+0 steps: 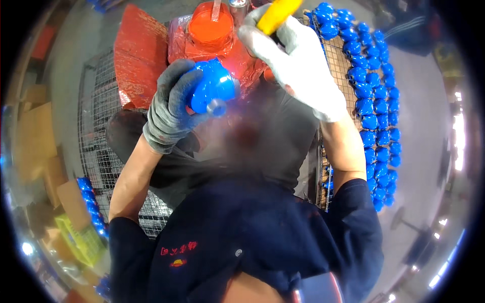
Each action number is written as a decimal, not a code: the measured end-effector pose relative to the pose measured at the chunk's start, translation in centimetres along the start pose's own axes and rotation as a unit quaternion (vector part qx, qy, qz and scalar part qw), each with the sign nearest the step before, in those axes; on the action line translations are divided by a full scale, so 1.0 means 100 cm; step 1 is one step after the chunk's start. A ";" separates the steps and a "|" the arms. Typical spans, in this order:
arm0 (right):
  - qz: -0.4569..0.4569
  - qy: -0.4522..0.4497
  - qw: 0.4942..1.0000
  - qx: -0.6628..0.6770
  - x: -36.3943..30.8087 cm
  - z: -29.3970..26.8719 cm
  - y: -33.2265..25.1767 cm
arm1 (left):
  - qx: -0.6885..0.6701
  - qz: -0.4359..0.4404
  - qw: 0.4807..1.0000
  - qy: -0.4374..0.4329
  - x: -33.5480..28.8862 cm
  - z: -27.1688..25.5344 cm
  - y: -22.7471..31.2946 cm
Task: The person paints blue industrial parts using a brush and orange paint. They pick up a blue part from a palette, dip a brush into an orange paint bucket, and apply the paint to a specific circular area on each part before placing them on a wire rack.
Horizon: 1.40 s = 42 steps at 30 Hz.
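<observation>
In the middle, my left hand (pixel 169 107) in a grey glove grips a shiny blue-coated part (pixel 214 83), rounded, with a ridged end and a small bare-metal stub. To its upper right, my right hand (pixel 300 65) wears a white glove and is closed around a yellow handle (pixel 279 15); the tool's working end cannot be made out. Between and beyond my hands stands a red-smeared container (pixel 211 31) of bright red paint, with a flat pale stick (pixel 216 10) standing in it. The blue part and the yellow handle are apart.
On the right, several rows of similar blue parts (pixel 368 106) sit on a wire rack (pixel 337 63). A red-coated sheet (pixel 139 58) leans left of the paint, beside a wire mesh (pixel 96 108). A metal can (pixel 238 9), cardboard boxes (pixel 39 134) and a yellow-green crate (pixel 80 241) stand further out.
</observation>
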State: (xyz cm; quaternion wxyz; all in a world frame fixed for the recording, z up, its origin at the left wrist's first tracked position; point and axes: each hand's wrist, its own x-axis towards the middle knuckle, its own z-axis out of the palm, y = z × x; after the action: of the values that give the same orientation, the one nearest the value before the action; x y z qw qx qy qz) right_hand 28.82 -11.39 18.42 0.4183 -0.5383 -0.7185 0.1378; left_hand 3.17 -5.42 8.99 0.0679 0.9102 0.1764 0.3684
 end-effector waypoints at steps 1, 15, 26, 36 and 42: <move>0.010 0.002 1.000 0.005 -0.006 0.003 -0.006 | -0.020 -0.015 0.999 0.035 0.001 0.001 -0.001; -0.254 0.083 0.962 -0.059 -0.033 0.034 -0.002 | -0.608 -0.435 0.656 0.105 0.015 -0.016 0.019; -0.231 0.077 0.956 0.164 -0.030 0.032 0.029 | -0.886 -0.374 0.270 0.056 0.009 -0.036 -0.003; -0.090 0.136 0.921 0.353 -0.036 0.024 0.049 | -0.900 -0.422 0.108 0.024 -0.002 -0.048 -0.029; 0.016 0.161 0.960 0.230 -0.001 -0.005 0.017 | -0.430 -0.409 0.804 -0.047 0.018 -0.047 0.010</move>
State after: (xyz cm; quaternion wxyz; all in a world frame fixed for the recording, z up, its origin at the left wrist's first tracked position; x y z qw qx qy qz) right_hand 30.35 -10.98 17.55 0.6384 -0.4541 -0.5821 0.2177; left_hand 1.32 -5.70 13.79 0.6047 0.6476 0.3524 0.3013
